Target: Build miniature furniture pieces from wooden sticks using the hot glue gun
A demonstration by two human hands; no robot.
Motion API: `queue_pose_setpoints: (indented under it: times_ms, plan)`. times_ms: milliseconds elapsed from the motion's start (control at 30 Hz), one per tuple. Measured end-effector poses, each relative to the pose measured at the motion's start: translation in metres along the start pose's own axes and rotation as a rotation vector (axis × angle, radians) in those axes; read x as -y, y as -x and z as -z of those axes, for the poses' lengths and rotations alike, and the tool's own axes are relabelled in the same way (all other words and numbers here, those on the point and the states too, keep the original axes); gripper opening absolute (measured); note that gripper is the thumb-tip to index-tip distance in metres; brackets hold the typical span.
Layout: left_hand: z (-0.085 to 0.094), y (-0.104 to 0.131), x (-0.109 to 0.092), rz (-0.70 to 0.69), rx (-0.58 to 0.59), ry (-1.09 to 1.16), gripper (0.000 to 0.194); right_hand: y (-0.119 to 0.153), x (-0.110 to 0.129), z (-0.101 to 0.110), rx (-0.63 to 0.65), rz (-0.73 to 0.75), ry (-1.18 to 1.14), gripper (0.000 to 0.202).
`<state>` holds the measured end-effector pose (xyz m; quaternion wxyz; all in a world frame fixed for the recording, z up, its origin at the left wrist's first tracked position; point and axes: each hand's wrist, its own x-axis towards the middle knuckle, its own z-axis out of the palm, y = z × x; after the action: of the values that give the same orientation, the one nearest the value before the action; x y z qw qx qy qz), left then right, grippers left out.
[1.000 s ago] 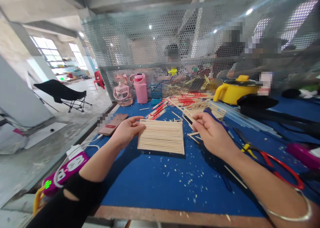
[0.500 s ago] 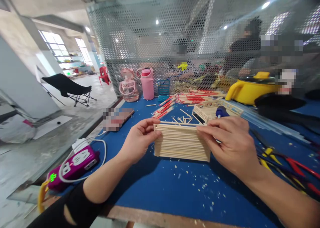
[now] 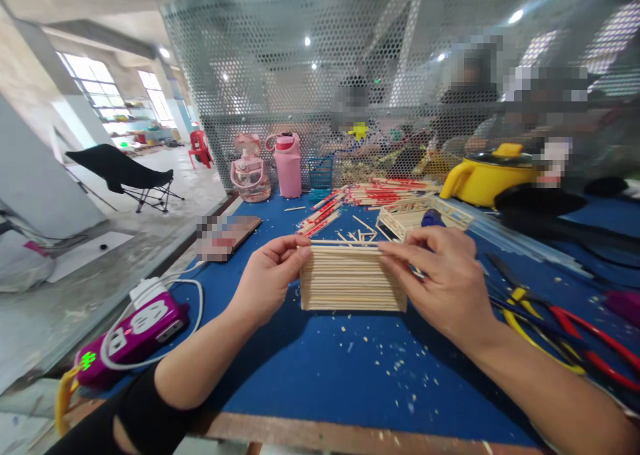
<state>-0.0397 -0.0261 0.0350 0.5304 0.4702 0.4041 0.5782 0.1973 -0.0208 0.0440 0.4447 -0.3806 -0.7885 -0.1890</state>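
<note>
A small panel of pale wooden sticks (image 3: pixel 353 283), laid in parallel rows, stands upright on the blue tabletop. My left hand (image 3: pixel 267 276) pinches its upper left corner between thumb and fingers. At the upper right corner, my right hand (image 3: pixel 445 285) is closed with its fingertips on the top edge. One stick (image 3: pixel 345 243) runs along that edge between both hands; whether it is fixed there I cannot tell. Behind the panel lie short loose sticks (image 3: pixel 357 236) and a tray-like frame of sticks (image 3: pixel 407 214). A blue-handled tool (image 3: pixel 431 218) is partly hidden behind my right hand.
Red-wrapped stick bundles (image 3: pixel 390 192) lie at the back beside a pink bottle (image 3: pixel 287 165). A yellow pot (image 3: pixel 493 178) and pliers (image 3: pixel 575 338) are on the right. A purple power strip (image 3: pixel 133 342) and a phone (image 3: pixel 230 237) are on the left. Perforated metal screen (image 3: pixel 270 68) behind.
The view has shifted slightly, so most things appear further left. The panel now looks more level, and my right fingertips have moved inward along its top edge.
</note>
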Motion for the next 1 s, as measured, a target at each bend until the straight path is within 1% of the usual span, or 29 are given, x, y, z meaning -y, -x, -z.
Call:
queue_pose_setpoints:
  times_ms: [67,133,233,300,333,433,567,667,867,1000]
  plan:
    - [0.002,-0.001,0.000,0.003,-0.026,0.002,0.023,0.001,-0.001,-0.003,-0.013,-0.155,-0.123,0.035]
    - [0.005,-0.003,-0.001,0.011,-0.061,0.000,0.024,0.002,-0.003,-0.006,-0.004,-0.345,-0.316,0.044]
    - [0.007,-0.006,-0.004,0.033,-0.084,0.016,0.026,0.001,-0.008,-0.008,0.086,-0.622,-0.657,0.035]
    - [0.007,-0.006,-0.005,0.046,-0.073,0.024,0.027,0.000,-0.010,-0.008,0.154,-0.750,-0.839,0.029]
    - [0.007,-0.006,-0.005,0.047,-0.068,0.022,0.027,0.000,-0.010,-0.008,0.176,-0.790,-0.900,0.026]
    - [0.007,-0.006,-0.004,0.034,-0.060,0.007,0.027,-0.001,-0.010,-0.010,0.183,-0.820,-0.971,0.022]
    - [0.009,-0.007,-0.003,0.029,-0.046,-0.021,0.027,0.001,-0.009,-0.011,0.150,-0.808,-0.920,0.017]
    - [0.012,-0.008,-0.002,0.029,-0.040,-0.048,0.027,0.000,-0.008,-0.010,0.156,-0.808,-0.880,0.012]
    - [0.014,-0.005,-0.005,0.019,-0.013,-0.101,0.023,-0.005,-0.006,-0.005,0.176,-0.831,-0.888,0.007]
    - [0.013,-0.005,-0.004,-0.009,-0.018,-0.175,0.024,-0.006,-0.004,-0.005,0.171,-0.822,-0.817,0.005]
